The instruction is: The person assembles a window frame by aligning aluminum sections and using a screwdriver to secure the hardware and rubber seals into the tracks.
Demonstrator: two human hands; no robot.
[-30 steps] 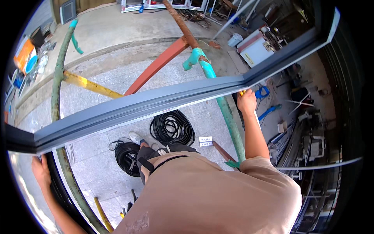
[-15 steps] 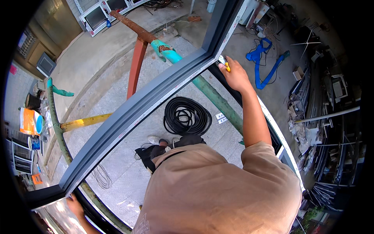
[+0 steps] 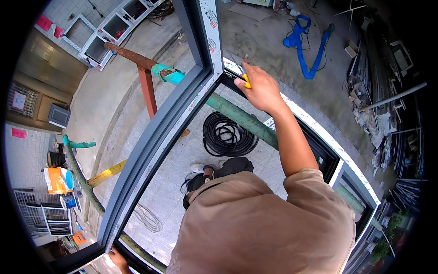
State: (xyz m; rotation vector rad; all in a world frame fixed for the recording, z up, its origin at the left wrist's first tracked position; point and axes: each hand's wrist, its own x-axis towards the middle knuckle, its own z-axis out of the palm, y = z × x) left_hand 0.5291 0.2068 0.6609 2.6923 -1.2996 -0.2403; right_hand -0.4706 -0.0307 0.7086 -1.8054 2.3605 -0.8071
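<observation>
A large grey and black window frame (image 3: 137, 160), with white film along its edges, surrounds my body. My right hand (image 3: 262, 89) is closed round a small yellow-handled tool (image 3: 247, 81) at the frame's upper corner. Its tip is too small to make out against the corner joint. At the lower left, my left hand (image 3: 118, 259) grips the frame's edge near another corner; its fingers curl against the profile and are partly hidden. Beneath the frame run green pipes (image 3: 242, 119) of a stand.
A coil of black hose (image 3: 228, 134) lies on the floor by my feet, with a thin grey cable coil (image 3: 148, 218) to the left. Rusty pipe (image 3: 130, 54) sticks out at the upper left. A blue strap (image 3: 301, 50) and stacked metal profiles (image 3: 388, 96) lie to the right.
My view has shifted, so the frame's upper corner appears lower and further left. My right hand stays at that corner with the tool, and my left hand stays on the frame's lower corner.
</observation>
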